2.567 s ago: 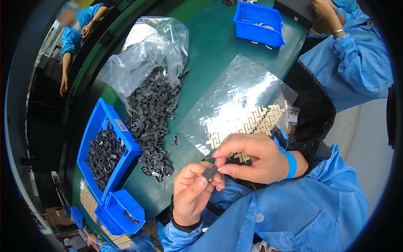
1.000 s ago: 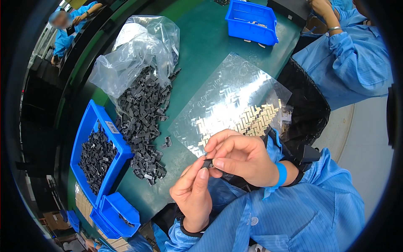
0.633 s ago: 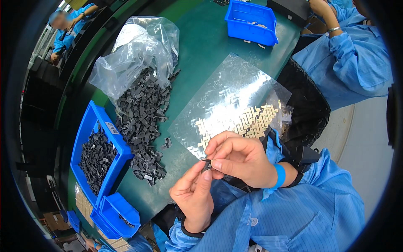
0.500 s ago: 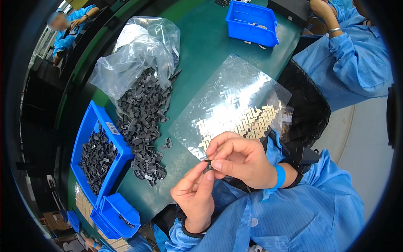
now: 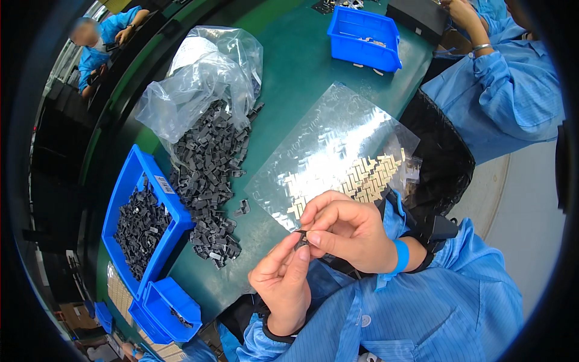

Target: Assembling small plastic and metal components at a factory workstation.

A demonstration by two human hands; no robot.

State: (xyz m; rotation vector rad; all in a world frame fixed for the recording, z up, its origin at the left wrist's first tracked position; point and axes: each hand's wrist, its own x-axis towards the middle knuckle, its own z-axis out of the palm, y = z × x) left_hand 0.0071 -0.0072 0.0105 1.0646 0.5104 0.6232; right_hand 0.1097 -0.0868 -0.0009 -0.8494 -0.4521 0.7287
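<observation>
Dark pieces [image 5: 208, 163] heap on the green bench [image 5: 289, 78]; rightward, the left hand [image 5: 284, 286] pinches one small dark part [image 5: 301, 241], the right hand [image 5: 353, 232] sharing it in a fingertip grip. Bracing left and pressing lightly, evenly, should work best.

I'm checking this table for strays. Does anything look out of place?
Two pale strips lie outside the far blue bin, though similar-looking ones seem to be inside. One dark part sits just apart from the heap. The held piece is too small to check for damage.
</observation>
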